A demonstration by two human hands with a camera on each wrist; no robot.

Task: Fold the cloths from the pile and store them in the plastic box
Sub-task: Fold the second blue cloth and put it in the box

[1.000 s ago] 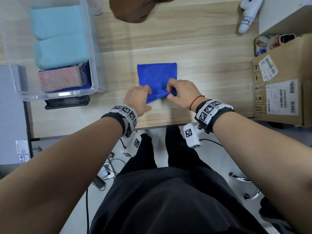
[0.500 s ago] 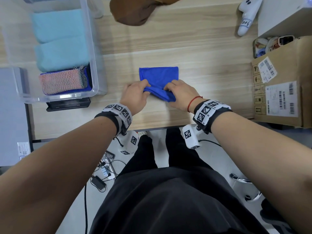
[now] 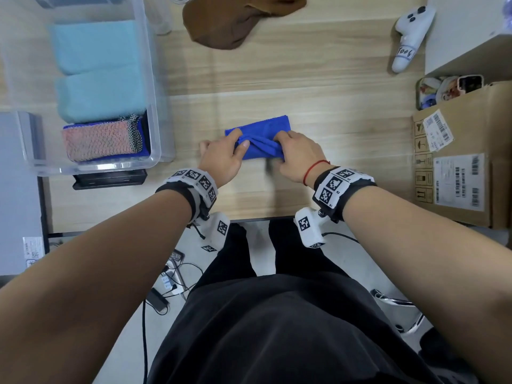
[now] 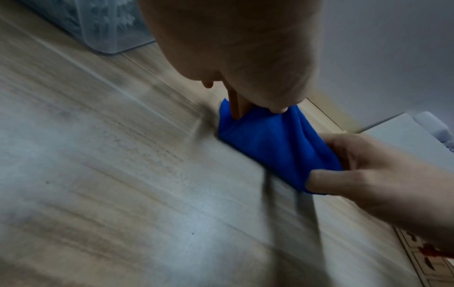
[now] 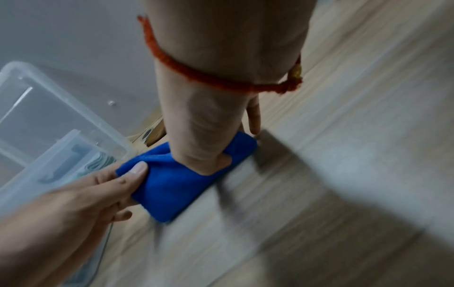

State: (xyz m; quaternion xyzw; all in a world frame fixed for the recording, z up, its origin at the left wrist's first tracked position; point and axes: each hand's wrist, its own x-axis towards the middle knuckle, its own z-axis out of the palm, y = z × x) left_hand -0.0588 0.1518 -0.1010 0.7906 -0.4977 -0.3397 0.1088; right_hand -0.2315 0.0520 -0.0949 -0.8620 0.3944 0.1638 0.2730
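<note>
Pale wood-grain table (image 3: 318, 65) carries a folded blue cloth (image 3: 263, 128) near its front edge. At the cloth's left end, the left hand (image 3: 221, 159) pinches it between thumb and fingers; the right hand (image 3: 299, 156) pinches the right end the same way. To the left stands the clear plastic box (image 3: 153, 87), holding folded light-blue and pink cloths. A white controller (image 3: 410, 37) at far right bears handwriting, roughly "Too6". The cardboard box (image 3: 471, 151) shows barcode labels, unreadable.
</note>
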